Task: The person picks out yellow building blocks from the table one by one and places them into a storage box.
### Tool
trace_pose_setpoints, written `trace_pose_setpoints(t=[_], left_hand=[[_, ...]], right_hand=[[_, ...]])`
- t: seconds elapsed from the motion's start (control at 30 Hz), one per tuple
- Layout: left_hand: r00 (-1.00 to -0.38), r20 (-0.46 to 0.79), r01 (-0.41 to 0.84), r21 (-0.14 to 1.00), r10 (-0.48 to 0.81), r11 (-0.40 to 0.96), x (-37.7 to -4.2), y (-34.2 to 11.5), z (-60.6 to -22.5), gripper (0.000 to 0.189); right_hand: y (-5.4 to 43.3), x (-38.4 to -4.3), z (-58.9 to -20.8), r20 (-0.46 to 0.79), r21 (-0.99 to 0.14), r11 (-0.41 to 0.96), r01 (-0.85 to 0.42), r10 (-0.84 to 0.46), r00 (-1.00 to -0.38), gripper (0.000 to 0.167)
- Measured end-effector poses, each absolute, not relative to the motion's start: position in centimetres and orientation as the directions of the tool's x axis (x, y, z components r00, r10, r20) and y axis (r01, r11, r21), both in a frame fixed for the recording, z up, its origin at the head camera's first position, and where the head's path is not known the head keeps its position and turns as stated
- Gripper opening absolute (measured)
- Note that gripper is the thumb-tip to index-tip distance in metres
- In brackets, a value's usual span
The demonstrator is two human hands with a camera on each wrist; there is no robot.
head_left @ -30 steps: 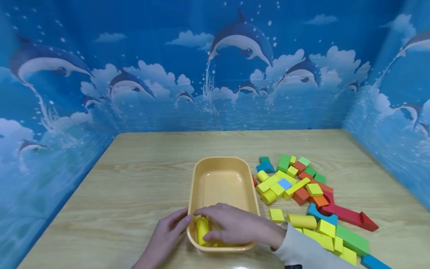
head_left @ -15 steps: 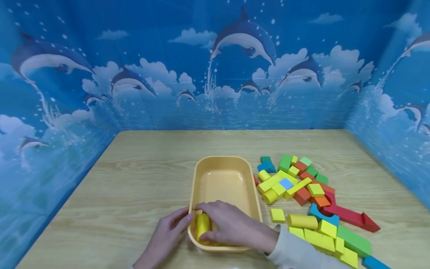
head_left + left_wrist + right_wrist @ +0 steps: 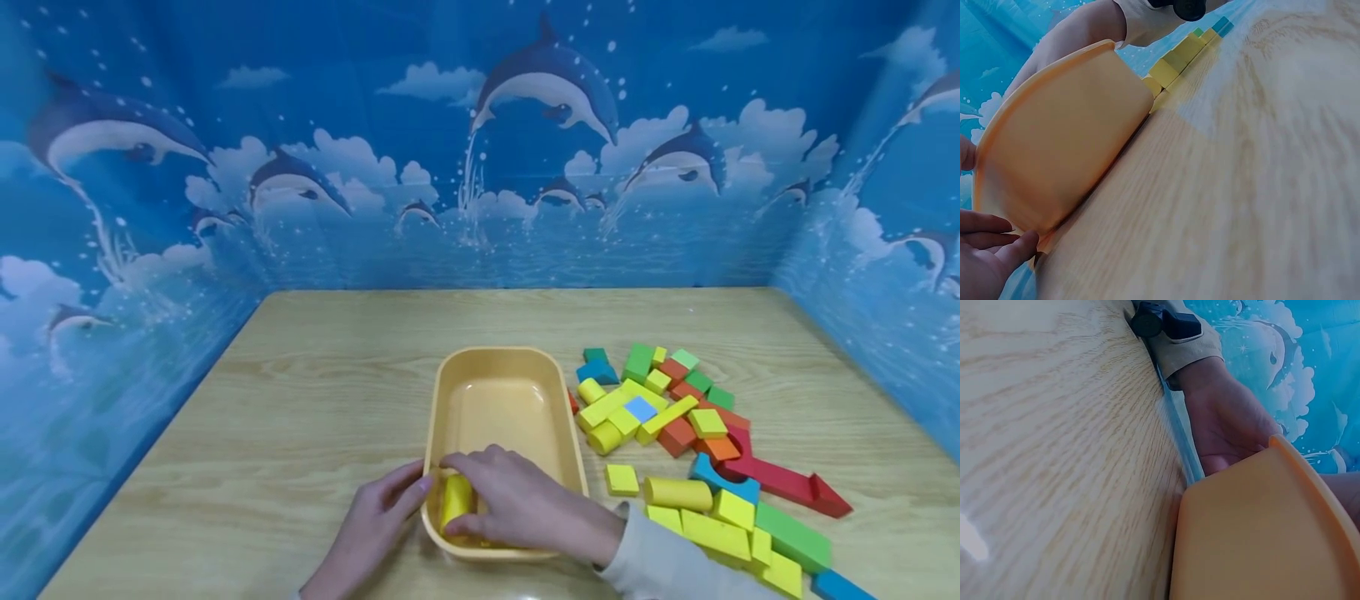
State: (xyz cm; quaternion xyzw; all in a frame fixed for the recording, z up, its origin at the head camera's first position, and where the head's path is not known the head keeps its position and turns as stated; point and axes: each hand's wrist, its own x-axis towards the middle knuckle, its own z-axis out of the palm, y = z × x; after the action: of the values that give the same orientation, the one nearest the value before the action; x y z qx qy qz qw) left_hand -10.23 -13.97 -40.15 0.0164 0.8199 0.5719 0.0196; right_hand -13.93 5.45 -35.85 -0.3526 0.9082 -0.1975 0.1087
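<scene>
A pale orange plastic tray [image 3: 491,408] stands on the wooden table. My left hand [image 3: 375,517] holds its near left side, thumb at the rim and fingers against the outer wall [image 3: 1063,134]. Inside the tray's near end, a yellow cylinder block [image 3: 457,498] lies lengthwise near the left wall. Over it is my right hand [image 3: 525,500], thumb and fingers gripping the cylinder. Another bit of yellow shows below the right hand, mostly hidden by it. The right wrist view shows the left hand [image 3: 1229,419] behind the tray; the cylinder is out of sight there.
Right of the tray lies a loose heap of yellow, green, red, orange and blue blocks [image 3: 678,408]. More yellow blocks [image 3: 716,537] and a green one [image 3: 793,537] lie nearer, beside the right sleeve [image 3: 675,558]. A dolphin-printed blue curtain [image 3: 480,208] encloses the table's back and sides.
The right hand has shifted slightly left and closed round the yellow cylinder, its thumb now against it. The left hand has stayed on the tray. The view has shifted slightly.
</scene>
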Motion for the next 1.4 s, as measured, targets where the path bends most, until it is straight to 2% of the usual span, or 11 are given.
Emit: trace_pose_setpoints(t=[0.27,0.4,0.57,0.67,0.8,0.9,1.03,1.2,1.3,1.4], left_hand=[[-0.999,-0.007,0.012,0.941,0.054,0.339,-10.3,-13.9,-40.3,0.045],[-0.998,-0.010,0.013,0.934,0.063,0.356,-10.3,-14.0,-40.3,0.047],[-0.997,-0.021,0.008,0.931,0.074,0.365,-10.4,-14.0,-40.1,0.049],[-0.997,-0.037,-0.010,0.930,0.068,0.367,-10.4,-14.0,-40.0,0.050],[-0.997,-0.060,-0.035,0.930,0.056,0.365,-10.3,-13.9,-40.0,0.050],[-0.997,-0.069,-0.046,0.927,0.048,0.371,-10.3,-13.8,-40.0,0.050],[-0.997,-0.069,-0.050,0.920,0.035,0.388,-10.2,-14.0,-39.9,0.052],[-0.998,-0.058,-0.040,0.926,0.034,0.377,-10.2,-14.0,-39.9,0.050],[-0.997,-0.063,-0.044,0.930,0.041,0.365,-10.3,-13.9,-39.9,0.050],[-0.996,-0.073,-0.051,0.927,0.048,0.371,-10.3,-13.8,-39.9,0.051]], right_hand=[[6.3,-14.0,-35.4,-0.063,-0.453,0.686,-0.569,-0.661,-0.748,0.064],[8.9,-14.4,-33.8,0.044,-0.536,0.652,-0.537,-0.614,-0.788,0.056],[15.7,-15.0,-31.8,0.159,-0.592,0.639,-0.490,-0.504,-0.849,0.038],[20.3,-15.2,-31.6,0.094,-0.557,0.687,-0.466,-0.506,-0.857,0.034],[25.4,-15.1,-32.8,-0.100,-0.488,0.751,-0.444,-0.554,-0.827,0.032],[27.6,-14.9,-34.1,-0.171,-0.467,0.769,-0.437,-0.563,-0.808,0.035],[27.6,-14.7,-35.1,-0.147,-0.419,0.770,-0.481,-0.580,-0.801,0.037],[25.2,-14.9,-35.4,-0.164,-0.342,0.787,-0.513,-0.588,-0.792,0.040],[24.3,-15.0,-34.5,-0.197,-0.295,0.794,-0.531,-0.595,-0.779,0.041],[23.6,-15.5,-32.6,-0.122,-0.300,0.759,-0.578,-0.631,-0.766,0.038]])
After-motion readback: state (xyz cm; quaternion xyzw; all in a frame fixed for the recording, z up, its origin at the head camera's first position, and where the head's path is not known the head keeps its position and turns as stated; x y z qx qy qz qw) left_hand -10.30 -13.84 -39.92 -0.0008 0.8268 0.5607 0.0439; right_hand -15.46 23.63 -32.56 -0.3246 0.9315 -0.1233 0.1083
